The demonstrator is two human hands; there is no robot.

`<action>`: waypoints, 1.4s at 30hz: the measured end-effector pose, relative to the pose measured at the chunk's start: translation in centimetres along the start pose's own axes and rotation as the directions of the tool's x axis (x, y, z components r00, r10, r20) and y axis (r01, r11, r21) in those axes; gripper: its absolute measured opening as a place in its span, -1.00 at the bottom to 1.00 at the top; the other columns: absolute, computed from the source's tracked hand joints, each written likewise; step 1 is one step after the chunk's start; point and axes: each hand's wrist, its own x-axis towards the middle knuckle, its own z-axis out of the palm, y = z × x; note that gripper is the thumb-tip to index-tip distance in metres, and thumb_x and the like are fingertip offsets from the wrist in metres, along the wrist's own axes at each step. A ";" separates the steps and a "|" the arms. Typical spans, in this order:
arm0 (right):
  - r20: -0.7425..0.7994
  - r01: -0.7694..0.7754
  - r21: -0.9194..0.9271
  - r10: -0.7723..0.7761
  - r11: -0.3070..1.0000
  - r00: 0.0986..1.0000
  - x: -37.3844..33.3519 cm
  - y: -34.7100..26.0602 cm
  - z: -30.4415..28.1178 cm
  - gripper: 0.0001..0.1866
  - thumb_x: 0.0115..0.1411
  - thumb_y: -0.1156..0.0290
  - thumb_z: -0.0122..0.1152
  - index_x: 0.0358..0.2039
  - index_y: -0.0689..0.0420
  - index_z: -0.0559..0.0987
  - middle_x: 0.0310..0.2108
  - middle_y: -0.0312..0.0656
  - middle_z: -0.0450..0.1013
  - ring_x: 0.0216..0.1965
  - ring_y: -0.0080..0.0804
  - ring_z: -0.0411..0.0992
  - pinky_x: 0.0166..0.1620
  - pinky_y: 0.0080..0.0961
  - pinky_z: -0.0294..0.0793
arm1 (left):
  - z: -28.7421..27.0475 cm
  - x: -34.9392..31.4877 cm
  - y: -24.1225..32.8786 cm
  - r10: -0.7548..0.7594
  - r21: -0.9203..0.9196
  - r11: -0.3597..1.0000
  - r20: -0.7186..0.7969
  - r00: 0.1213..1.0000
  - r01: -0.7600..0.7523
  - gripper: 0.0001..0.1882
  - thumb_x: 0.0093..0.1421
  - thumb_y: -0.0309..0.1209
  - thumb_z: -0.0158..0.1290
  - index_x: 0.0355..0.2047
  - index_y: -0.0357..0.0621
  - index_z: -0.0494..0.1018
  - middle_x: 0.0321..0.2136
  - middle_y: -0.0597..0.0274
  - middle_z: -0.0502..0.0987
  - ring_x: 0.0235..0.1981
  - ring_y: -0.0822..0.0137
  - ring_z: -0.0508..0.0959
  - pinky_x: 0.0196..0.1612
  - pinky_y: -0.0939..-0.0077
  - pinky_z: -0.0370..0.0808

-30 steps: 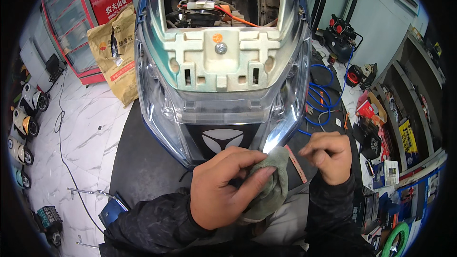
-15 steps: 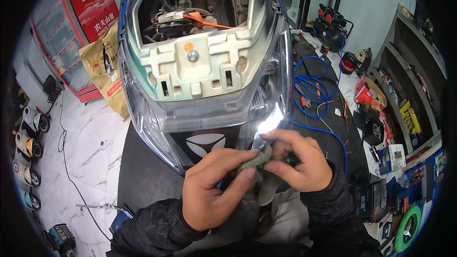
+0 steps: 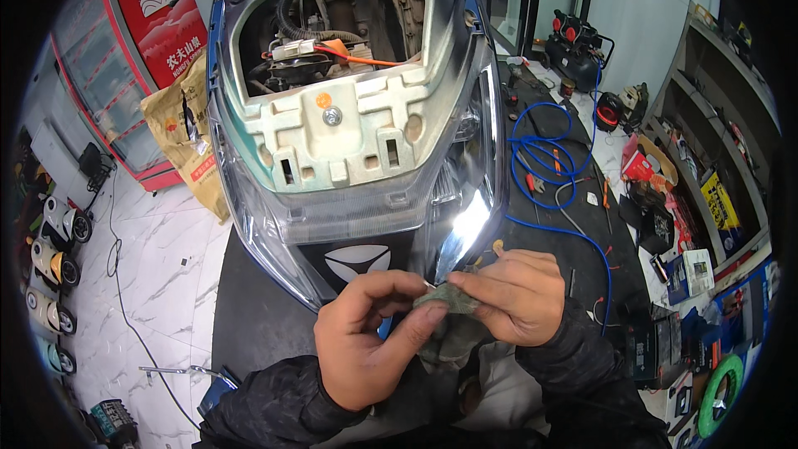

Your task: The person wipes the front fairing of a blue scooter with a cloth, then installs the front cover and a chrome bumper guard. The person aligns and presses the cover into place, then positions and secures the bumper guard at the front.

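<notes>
A grey-green rag (image 3: 449, 298) is bunched between my two hands, just in front of a scooter's body (image 3: 274, 141). My left hand (image 3: 362, 345) pinches its left side between thumb and fingers. Thumb and fingertips of my right hand (image 3: 528, 295) press on its right side, and more of the cloth hangs below. A small yellowish tip (image 3: 498, 246) shows above my right fingers; I cannot tell what it belongs to. Beyond the hands are the clear light lens (image 3: 465, 229) and a black panel with a white three-part emblem (image 3: 357, 263). Wires and mechanical parts show inside the scooter's opening.
To the right, a dark mat (image 3: 540, 241) carries a coiled blue hose (image 3: 544, 150), pliers and small tools. An air compressor (image 3: 575, 46) stands behind, with cluttered shelves (image 3: 723, 141) at the far right. A red display fridge (image 3: 141, 66) and small toy-like scooters (image 3: 54, 262) are at left.
My right hand's fingers, spread near the light lens before, have drawn down and closed on the rag. The rag is pulled flatter between both hands. The view has shifted slightly.
</notes>
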 end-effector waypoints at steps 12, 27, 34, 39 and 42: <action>0.019 0.140 -0.199 -0.139 0.970 0.990 -0.4 0.3 1.2 -0.30 0.02 0.58 0.40 0.26 -0.02 0.71 0.08 -0.19 0.70 -0.47 -0.47 0.56 -0.41 -0.49 0.57 | -0.3 0.0 -1.1 -0.049 0.012 0.999 0.015 0.999 0.049 -0.76 0.34 -0.64 0.34 0.00 -0.41 0.63 -0.09 0.02 0.69 -0.16 0.37 0.68 -0.06 0.49 0.62; -0.144 -0.265 -0.337 0.228 0.904 0.963 12.9 8.9 -6.5 -0.72 0.40 0.50 0.27 0.08 0.22 0.73 -0.14 0.14 0.70 -0.24 0.06 0.69 -0.12 -0.25 0.64 | 2.7 0.9 -3.5 0.386 0.368 0.734 0.467 0.796 -0.571 -0.48 0.37 -0.30 0.29 0.26 -0.30 0.53 0.18 -0.13 0.57 0.12 -0.04 0.65 0.17 0.22 0.63; 0.159 -0.138 -0.683 0.331 0.717 0.930 19.9 10.6 -8.7 -0.69 0.34 0.35 0.28 0.03 0.05 0.80 -0.31 0.14 0.69 -0.23 0.13 0.69 -0.08 -0.06 0.69 | 3.2 0.9 -5.2 0.423 0.392 0.650 0.524 0.739 -0.651 -0.66 0.38 -0.24 0.25 0.02 -0.22 0.61 -0.16 0.07 0.66 -0.13 0.09 0.71 -0.09 0.28 0.67; 0.317 0.086 -0.833 0.344 0.547 0.884 22.4 9.1 -8.8 -0.68 0.27 0.40 0.25 -0.03 0.09 0.83 -0.30 0.09 0.71 -0.24 0.15 0.68 -0.06 -0.01 0.71 | 3.2 0.9 -6.0 0.378 0.428 0.643 0.544 0.749 -0.635 -0.69 0.37 -0.25 0.25 -0.03 -0.20 0.61 -0.27 0.09 0.65 -0.25 0.10 0.72 -0.17 0.27 0.67; 0.301 0.078 -0.857 0.372 0.509 0.878 22.4 8.9 -8.1 -0.73 0.25 0.42 0.24 -0.13 0.14 0.82 -0.36 0.11 0.68 -0.27 0.17 0.68 -0.10 0.00 0.71 | 3.3 0.9 -6.0 0.351 0.448 0.634 0.559 0.751 -0.630 -0.67 0.33 -0.27 0.29 0.01 -0.19 0.64 -0.27 0.19 0.66 -0.29 0.18 0.70 -0.23 0.31 0.66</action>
